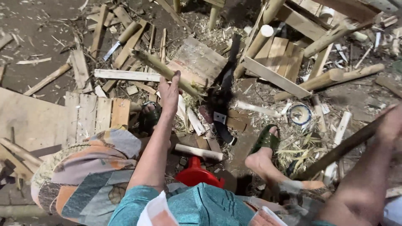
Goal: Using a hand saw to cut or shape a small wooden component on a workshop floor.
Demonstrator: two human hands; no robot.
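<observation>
The left hand (169, 93) grips a green bamboo stick (165, 72), held slanted above the scrap-strewn floor (37, 33); the right hand (391, 123), blurred, is clenched around a long dark handle (339, 150); a red stool (197, 173) shows below, between the knees.

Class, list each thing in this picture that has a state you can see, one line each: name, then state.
left hand: gripping the bamboo stick
bamboo stick: held at a slant, its far end raised over the scraps
right hand: closed round a long dark handle, blurred
long dark handle: held slanted
knife: lying flat on the ground, untouched
tape roll: lying flat among shavings
red stool: upright, under the person
</observation>
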